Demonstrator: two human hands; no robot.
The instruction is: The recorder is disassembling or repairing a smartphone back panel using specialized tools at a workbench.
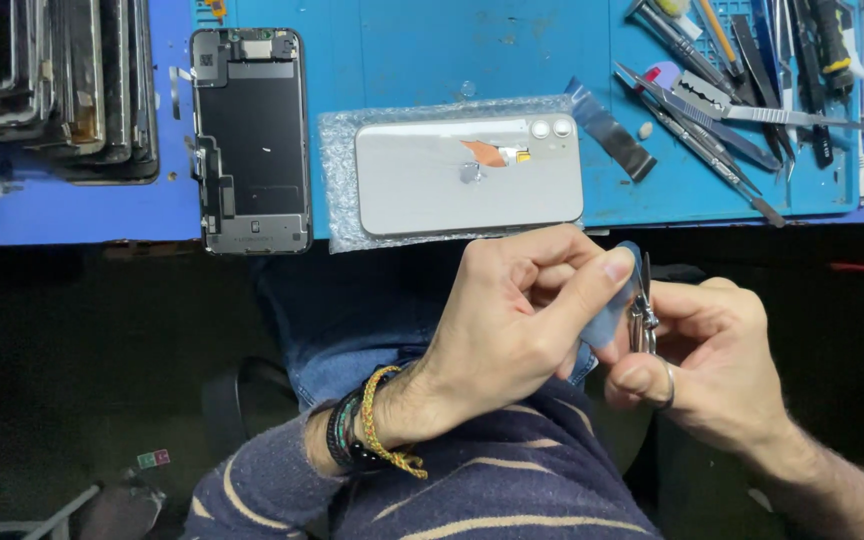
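My left hand [512,320] pinches a small pale blue strip [612,310] between thumb and fingers, just below the bench edge. My right hand [707,365] grips metal tweezers [641,300], whose tips meet the strip. A ring sits on one right finger. On the blue mat [402,60] above my hands lies a white phone [469,175] back side up on bubble wrap [337,150], with small orange and clear bits on it. To its left lies a detached dark screen panel [252,140], inner side up.
A stack of dark phone screens [52,85] stands at the far left. Tweezers, blades and picks [742,80] lie scattered at the mat's right. A grey strip [609,130] lies beside the phone. My lap and striped sweater fill the bottom.
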